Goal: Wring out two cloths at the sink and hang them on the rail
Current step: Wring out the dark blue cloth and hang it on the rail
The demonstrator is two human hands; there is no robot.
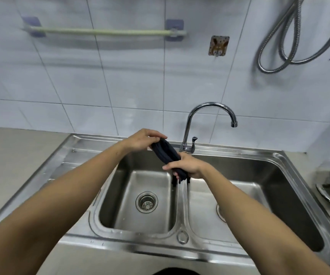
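Left hand (143, 138) and right hand (186, 168): both clamping ends of a dark cloth (166, 152), twisting it over the sink (180, 237) divider; water is streaming down. Rail (104, 32): hanging nothing. Wringing underway, likely first cloth; second cloth not visible.

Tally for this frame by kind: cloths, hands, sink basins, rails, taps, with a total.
Cloths: 1, dark cloth
Hands: 2, left hand, right hand
Sink basins: 2, left basin, right basin
Rails: 1, rail
Taps: 1, tap
Total: 7
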